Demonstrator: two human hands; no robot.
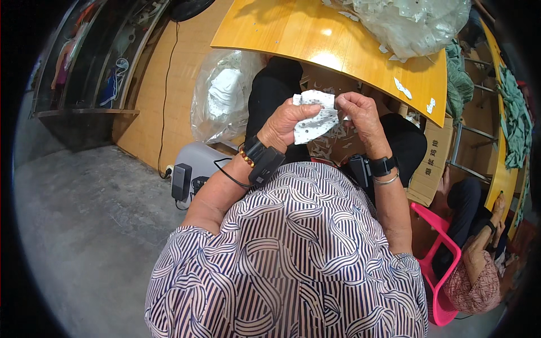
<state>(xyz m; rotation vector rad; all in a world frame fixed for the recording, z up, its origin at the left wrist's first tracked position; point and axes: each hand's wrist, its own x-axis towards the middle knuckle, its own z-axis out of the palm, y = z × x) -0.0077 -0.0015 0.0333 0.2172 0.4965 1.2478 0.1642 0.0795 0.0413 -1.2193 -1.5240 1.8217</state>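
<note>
A white, dark-spotted cloth piece (313, 127) with a curved outline is held up over my lap, a little below the table's near edge. My left hand (283, 123) is closed on its left side, thumb across the front and fingers behind. At the right edge of the cloth, my right hand (360, 112) is closed in a pinch. Its fingertips touch that edge; any finer detail between them is too small to make out. Beneath my hands lies a box or bin with many white scraps (322, 147).
A yellow wooden table (282, 28) stands ahead, bearing a big clear bag of white pieces (411, 22) and loose scraps. Left of my legs is another clear bag (217, 101). A cardboard box (431, 160), pink chair (445, 253) and seated person (473, 276) are at right.
</note>
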